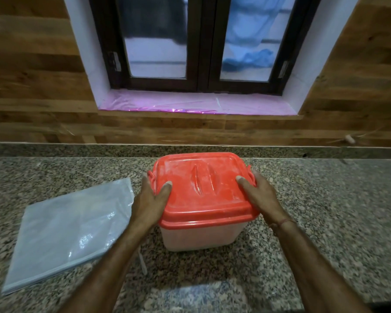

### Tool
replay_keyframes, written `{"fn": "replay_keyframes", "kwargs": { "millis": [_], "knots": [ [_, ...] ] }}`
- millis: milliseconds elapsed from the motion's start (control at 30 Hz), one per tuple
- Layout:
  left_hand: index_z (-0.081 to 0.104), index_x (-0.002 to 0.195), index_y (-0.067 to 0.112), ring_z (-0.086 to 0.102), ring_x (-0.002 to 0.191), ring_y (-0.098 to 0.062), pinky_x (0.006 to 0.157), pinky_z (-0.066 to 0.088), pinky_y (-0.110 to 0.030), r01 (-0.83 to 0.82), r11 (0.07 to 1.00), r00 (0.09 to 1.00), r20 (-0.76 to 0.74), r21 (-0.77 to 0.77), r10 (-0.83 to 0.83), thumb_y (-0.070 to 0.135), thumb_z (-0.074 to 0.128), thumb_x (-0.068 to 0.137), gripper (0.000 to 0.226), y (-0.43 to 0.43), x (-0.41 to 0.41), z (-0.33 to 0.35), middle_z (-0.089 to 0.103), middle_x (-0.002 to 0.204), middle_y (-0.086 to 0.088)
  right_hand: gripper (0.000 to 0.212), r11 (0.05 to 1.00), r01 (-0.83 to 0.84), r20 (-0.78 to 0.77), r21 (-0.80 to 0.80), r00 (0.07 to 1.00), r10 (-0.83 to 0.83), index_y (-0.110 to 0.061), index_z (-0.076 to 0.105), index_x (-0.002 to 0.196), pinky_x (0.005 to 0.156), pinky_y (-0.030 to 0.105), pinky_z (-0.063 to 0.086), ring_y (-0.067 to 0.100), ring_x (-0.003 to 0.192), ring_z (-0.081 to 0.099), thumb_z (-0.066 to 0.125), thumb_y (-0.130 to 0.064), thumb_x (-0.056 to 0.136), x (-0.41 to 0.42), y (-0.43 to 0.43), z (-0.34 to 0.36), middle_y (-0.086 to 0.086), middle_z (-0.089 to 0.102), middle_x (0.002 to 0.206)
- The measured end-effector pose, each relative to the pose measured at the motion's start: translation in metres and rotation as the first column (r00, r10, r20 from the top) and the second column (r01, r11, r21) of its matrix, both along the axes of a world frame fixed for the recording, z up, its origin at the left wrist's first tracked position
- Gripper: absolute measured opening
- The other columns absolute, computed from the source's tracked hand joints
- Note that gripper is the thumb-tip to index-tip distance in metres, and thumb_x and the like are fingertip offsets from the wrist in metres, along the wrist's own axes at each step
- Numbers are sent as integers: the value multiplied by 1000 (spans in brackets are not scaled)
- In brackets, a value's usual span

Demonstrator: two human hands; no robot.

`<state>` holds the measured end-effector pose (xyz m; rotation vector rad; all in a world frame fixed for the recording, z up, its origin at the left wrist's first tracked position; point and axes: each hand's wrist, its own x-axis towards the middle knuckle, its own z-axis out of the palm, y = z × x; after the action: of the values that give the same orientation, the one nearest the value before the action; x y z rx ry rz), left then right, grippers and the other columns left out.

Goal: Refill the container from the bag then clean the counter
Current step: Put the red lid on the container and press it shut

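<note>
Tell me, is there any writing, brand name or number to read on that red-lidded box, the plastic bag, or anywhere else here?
No readable text anywhere in this view.
The red lid: moulded ridges and a whitish dusting, no lettering.
The container wall: plain, no label.
The bag lying flat on the counter: only glare, no print visible.

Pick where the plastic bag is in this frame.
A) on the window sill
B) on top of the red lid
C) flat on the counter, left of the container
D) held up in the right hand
C: the plastic bag lies flat on the counter left of the container, while the left hand and right hand grip the sides of its red lid.
</note>
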<state>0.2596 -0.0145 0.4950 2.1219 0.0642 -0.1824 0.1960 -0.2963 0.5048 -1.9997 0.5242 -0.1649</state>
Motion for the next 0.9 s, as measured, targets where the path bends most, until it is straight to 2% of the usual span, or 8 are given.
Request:
{"fn": "replay_keyframes", "kwargs": {
  "millis": [33,67,167,300,533,667,767,900],
  "knots": [
    [36,154,25,67,114,-30,100,55,-46,-42,998,999,-12,-52,42,70,54,88,81,1,-1,-2,65,136,-6,57,981,6,1,194,1000,-7,-17,58,137,79,46,65,21,90,78,64,-54,93,-1,-3,0,3,75,114],
    [49,144,24,70,106,-27,95,58,-47,-76,995,997,-14,-62,75,73,58,84,78,0,-2,-4,71,124,-4,56,960,17,-4,280,1000,-17,-14,62,131,73,44,66,23,84,79,69,-53,90,-2,-6,-1,7,78,107],
    [67,120,21,73,91,-23,85,61,-46,-142,985,990,-26,-99,140,73,62,76,68,-5,8,-3,75,102,-1,52,951,86,8,297,996,-92,-14,65,125,67,41,66,24,80,80,73,-49,87,8,-9,-7,10,77,104],
    [68,114,18,75,89,-26,86,62,-48,-183,967,983,-62,-178,175,63,70,81,56,-17,46,5,77,101,-5,47,943,97,60,319,991,-122,-14,69,119,75,48,65,26,84,79,76,-46,85,48,-22,-2,10,78,101],
    [74,111,13,75,90,-28,88,61,-47,-221,955,975,-32,-196,219,52,77,82,49,-55,135,19,78,100,-10,40,982,111,93,154,988,-127,-14,77,95,69,34,62,22,79,77,73,-51,82,153,-60,3,1,79,85],
    [73,100,15,75,87,-28,85,62,-49,-194,968,980,5,-161,197,49,77,84,38,-75,187,24,78,96,-10,43,987,90,81,134,992,-102,-12,76,95,69,35,61,26,82,76,70,-53,82,205,-80,-3,3,78,86],
    [74,109,9,75,90,-30,87,61,-49,-200,970,980,-4,-138,201,49,75,85,46,-83,215,18,77,99,-12,46,987,104,60,125,992,-112,-11,75,101,81,44,63,28,87,74,70,-53,83,231,-85,-10,9,78,95],
    [74,115,10,76,89,-28,83,63,-44,-200,964,979,1,-176,203,48,75,86,47,-83,231,6,78,99,-10,38,980,121,86,159,987,-136,-17,73,100,83,46,62,23,86,73,68,-51,83,244,-85,-23,3,76,94]
  ]
}}
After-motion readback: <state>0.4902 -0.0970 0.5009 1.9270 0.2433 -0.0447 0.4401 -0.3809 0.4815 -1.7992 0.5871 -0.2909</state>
